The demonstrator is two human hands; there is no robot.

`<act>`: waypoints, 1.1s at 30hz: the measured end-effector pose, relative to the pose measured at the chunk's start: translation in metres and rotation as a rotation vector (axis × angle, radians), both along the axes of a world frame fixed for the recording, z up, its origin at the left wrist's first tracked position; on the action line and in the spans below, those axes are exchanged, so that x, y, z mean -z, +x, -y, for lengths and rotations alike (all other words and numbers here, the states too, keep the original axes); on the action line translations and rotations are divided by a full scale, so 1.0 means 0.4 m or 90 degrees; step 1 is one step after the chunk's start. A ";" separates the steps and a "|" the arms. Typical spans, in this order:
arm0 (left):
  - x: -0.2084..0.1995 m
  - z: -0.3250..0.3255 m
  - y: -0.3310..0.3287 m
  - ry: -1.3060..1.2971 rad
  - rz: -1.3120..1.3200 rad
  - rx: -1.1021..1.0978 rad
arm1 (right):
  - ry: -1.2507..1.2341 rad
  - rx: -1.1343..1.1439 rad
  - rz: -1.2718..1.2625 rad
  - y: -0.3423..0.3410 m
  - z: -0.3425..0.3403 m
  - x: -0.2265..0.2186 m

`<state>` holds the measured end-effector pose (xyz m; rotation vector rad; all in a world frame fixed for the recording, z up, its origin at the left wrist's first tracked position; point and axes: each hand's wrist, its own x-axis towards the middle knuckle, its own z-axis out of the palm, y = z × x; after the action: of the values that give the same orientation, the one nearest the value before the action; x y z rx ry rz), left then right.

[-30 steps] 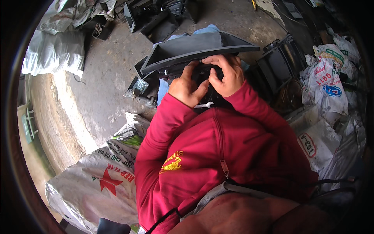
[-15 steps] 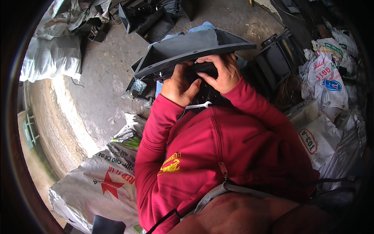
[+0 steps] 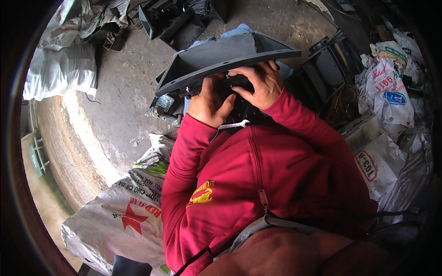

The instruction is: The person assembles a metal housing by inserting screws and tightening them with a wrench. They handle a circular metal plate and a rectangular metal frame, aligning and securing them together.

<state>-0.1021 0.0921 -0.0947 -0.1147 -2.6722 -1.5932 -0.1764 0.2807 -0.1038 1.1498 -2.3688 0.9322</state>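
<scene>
Adjoining a dark metal housing (image 3: 221, 53): left hand (image 3: 207, 106), right hand (image 3: 261, 85); clamped or not, I cannot tell. Nearby: one wrench (image 3: 237, 124).

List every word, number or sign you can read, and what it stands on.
Exact wording not copied.
Lower-left white sack: black and red lettering, red star.
Upper-right white sack: red lettering and numbers, blue emblem.
Lower-right white sack: black marking ringed in red.
Red jacket: yellow lettering, emblem.
Smallest print: unreadable.

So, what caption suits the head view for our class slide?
Left hand and right hand, fingers bent at the near rim of a dark tray-shaped part, wrench by the red jacket.
</scene>
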 end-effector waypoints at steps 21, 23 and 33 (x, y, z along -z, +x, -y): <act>0.004 -0.003 0.005 -0.069 -0.024 0.002 | -0.008 -0.013 -0.063 -0.013 -0.006 0.008; 0.006 -0.003 0.007 -0.042 -0.008 0.003 | -0.020 -0.018 -0.059 -0.014 -0.006 0.014; -0.003 0.011 0.013 0.027 0.056 0.035 | -0.032 -0.021 -0.066 -0.017 -0.003 0.017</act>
<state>-0.0969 0.0876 -0.0935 -0.1210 -2.7210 -1.7099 -0.1833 0.2817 -0.1106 1.1920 -2.2379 0.9147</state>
